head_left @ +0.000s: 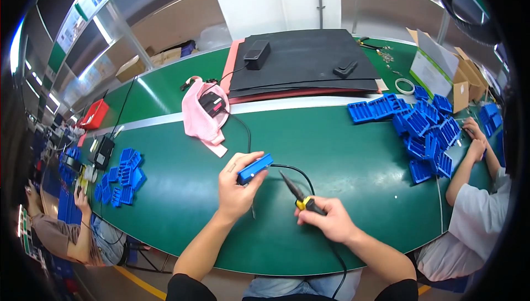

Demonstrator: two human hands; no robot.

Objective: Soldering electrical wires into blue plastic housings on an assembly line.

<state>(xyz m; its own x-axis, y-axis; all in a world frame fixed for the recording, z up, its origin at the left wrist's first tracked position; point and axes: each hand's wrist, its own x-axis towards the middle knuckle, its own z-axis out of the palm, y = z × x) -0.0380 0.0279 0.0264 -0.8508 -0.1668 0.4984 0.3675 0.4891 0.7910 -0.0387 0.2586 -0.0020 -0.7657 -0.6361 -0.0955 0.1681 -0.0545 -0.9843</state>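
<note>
In my left hand (236, 188) is a small blue plastic tray (256, 168), gripped between thumb and fingers and tilted over the table's middle. It resembles the slotted blue pieces in the piles, though its slots are turned from view. My right hand (328, 218), just to the right and nearer me, is closed round long-nose pliers (301, 196) with a dark tapering nose and yellow-and-black grips. The nose points up and left toward the blue tray, apart from it. A black cable (301, 173) loops behind both hands and down toward my lap.
Blue slotted trays (422, 127) are heaped at right, with a smaller heap (124, 177) at left. Behind lie a pink bag (200, 119), black sheets (303, 61), a tape roll (404, 86) and a cardboard box (461, 88). Co-workers' hands (475, 138) are at both sides.
</note>
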